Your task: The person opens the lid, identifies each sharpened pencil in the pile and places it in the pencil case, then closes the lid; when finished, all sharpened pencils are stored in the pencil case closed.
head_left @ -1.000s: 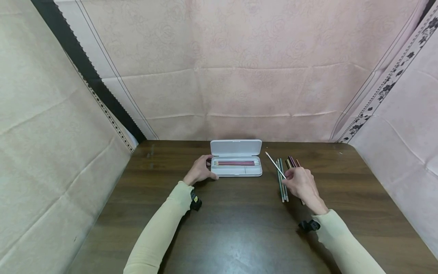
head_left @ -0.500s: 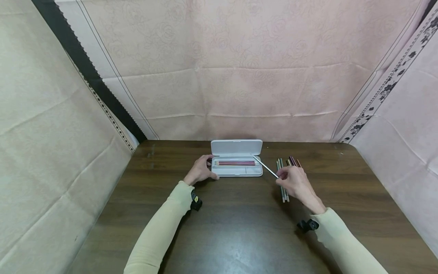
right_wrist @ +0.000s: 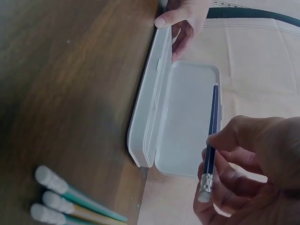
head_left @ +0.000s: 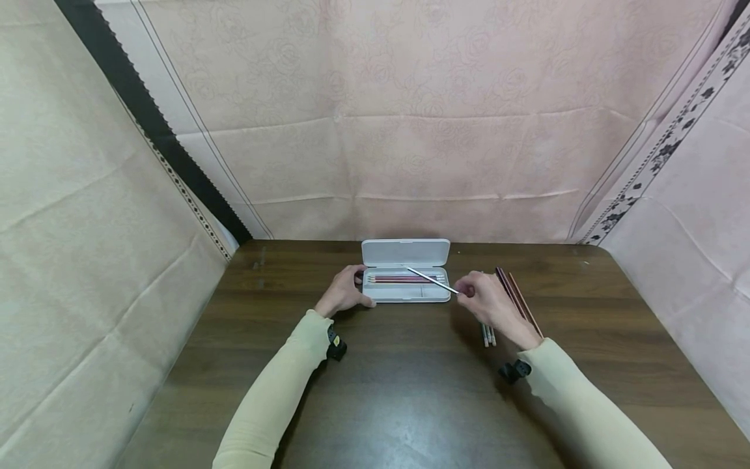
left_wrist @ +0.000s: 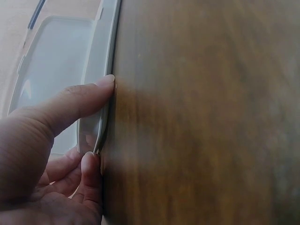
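Note:
A white pencil case point(head_left: 387, 296) stands on the table with its lid point(head_left: 405, 251) tipped back. Several reddish pencils point(head_left: 401, 279) lie lengthwise inside it. My left hand point(head_left: 343, 291) grips the case's left end, the thumb point(left_wrist: 89, 101) along the front wall and the fingers round the end. Between thumb and fingers, my right hand point(head_left: 493, 303) pinches a dark blue striped pencil point(right_wrist: 214, 115) near its eraser end. That pencil is held slanted above the case's right part, its point toward the lid.
Green and yellowish pencils point(right_wrist: 89, 204) with white erasers lie on the table point(head_left: 375, 384), partly under my right hand in the head view. Dark red pencils point(head_left: 518, 296) lie just right of that hand. Pale cloth point(head_left: 410, 130) hangs behind the table.
My right hand has moved left with the pencil, from above the loose pencils to over the case. The pencil has turned flatter toward the left. My left hand stays on the case.

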{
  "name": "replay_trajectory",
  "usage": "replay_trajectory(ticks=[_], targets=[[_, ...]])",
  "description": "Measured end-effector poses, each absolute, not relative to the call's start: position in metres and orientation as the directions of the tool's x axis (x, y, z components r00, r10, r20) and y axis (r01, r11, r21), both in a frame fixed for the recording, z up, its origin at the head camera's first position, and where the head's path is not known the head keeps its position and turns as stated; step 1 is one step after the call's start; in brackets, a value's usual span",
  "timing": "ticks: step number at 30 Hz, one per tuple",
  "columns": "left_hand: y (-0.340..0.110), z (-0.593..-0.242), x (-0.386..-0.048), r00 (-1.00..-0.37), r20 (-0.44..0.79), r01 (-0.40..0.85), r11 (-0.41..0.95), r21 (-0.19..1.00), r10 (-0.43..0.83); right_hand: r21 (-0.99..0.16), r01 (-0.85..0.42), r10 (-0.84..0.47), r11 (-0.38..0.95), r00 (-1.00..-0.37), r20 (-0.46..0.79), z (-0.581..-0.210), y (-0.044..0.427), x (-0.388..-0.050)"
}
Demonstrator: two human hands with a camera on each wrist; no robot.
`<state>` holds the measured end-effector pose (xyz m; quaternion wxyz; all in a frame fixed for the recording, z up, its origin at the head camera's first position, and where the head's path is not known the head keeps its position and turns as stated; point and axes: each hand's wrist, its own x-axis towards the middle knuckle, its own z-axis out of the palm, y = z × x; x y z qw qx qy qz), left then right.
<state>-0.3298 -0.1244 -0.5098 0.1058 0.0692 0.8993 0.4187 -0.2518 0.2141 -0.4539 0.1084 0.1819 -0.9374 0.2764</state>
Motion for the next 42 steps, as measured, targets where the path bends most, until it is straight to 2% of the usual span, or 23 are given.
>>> replay_trajectory(ticks=[8,20,28,42], targets=[[-0.125,-0.51,-0.33,-0.968,-0.139,0.029,0.648,0.761,0.207,-0.484,-0.425,-0.335,0.765,-0.904,0.265,-0.458,0.203,-0.267],[-0.124,-0.508,-0.329,-0.968,-0.146,0.023,0.649,0.76,0.204,-0.441,-0.539,-0.453,0.718,-0.842,0.292,-0.467,0.197,-0.291],[-0.124,-0.507,-0.329,-0.967,-0.15,0.024,0.66,0.751,0.206,-0.442,-0.538,-0.474,0.718,-0.842,0.256,-0.468,0.19,-0.307],[-0.124,-0.508,-0.33,-0.968,-0.152,0.02,0.666,0.746,0.199,-0.411,-0.575,-0.501,0.707,-0.818,0.282,-0.48,0.179,-0.33]])
